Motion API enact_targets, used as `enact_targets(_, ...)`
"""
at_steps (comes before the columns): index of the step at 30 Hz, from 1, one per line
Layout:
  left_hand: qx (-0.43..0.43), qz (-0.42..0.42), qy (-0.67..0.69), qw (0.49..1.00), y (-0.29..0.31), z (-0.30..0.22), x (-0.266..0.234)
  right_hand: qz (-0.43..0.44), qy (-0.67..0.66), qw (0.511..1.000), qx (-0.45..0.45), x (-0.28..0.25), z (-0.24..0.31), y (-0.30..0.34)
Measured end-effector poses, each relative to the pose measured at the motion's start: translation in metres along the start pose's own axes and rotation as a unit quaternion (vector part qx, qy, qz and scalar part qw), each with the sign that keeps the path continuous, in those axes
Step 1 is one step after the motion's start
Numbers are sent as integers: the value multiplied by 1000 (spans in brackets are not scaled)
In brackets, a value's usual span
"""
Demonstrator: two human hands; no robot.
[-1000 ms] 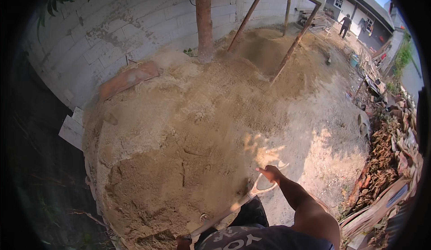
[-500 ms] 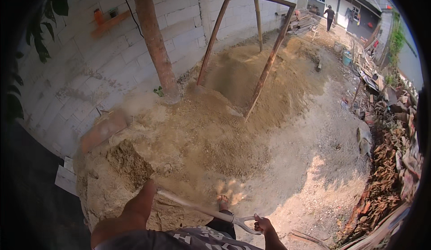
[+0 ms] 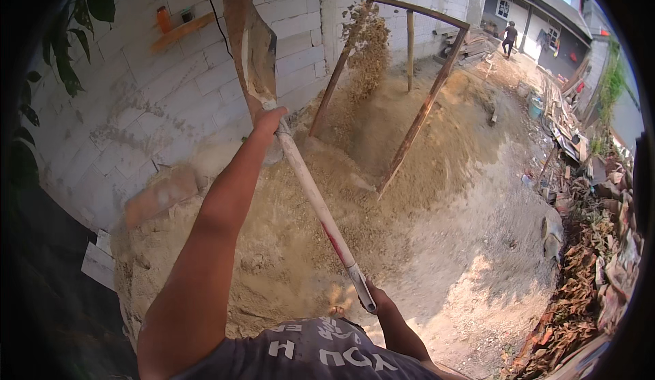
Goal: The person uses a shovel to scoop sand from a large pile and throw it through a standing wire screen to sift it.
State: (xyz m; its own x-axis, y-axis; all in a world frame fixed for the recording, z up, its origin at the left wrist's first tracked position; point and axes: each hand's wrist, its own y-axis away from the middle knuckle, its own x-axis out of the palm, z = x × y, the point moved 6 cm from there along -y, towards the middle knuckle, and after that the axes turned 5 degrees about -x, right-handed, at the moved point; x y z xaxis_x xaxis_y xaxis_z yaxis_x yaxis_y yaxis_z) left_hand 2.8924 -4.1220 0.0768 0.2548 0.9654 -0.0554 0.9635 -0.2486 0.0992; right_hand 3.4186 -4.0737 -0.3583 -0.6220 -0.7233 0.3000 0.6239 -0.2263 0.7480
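My left arm is stretched out, and my left hand [image 3: 271, 119] grips a shovel [image 3: 315, 202] low on its pale shaft, just behind the blade. The metal blade [image 3: 260, 56] is raised, in front of the tree trunk and block wall. At the near end of the shaft, my right hand [image 3: 379, 299] is closed round the handle, its fingers partly hidden. A clump of loose sand [image 3: 369, 46] flies through the air right of the blade. It is at the left side of a tilted wooden frame [image 3: 426, 97], propped by a post over a sand heap [image 3: 450, 131].
A block wall [image 3: 164, 100] runs along the left, with a tree trunk [image 3: 234, 11] before it. A board [image 3: 162, 196] lies on sand near the wall. Dry leaves and scrap [image 3: 573, 271] line the right side. Far back, a person [image 3: 509, 39] stands near a building.
The shovel has swung up and forward from low by the near sand pile, with both hands on it. Sand has left the blade and is in the air by the frame.
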Motion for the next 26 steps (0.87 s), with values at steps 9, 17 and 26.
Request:
enact_targets(9, -405, -181, 163, 881, 171, 389, -248, -159, 383, 909, 52, -170, -23, 1)
enact_targets(17, -377, -545, 415, 623, 568, 589, -382, 41, 573, 819, 11, 21, 100, -58)
enact_targets(26, -19, -677, 640, 363, 865, 633, -289, 334, 695, 618, -154, 347, -7, -154)
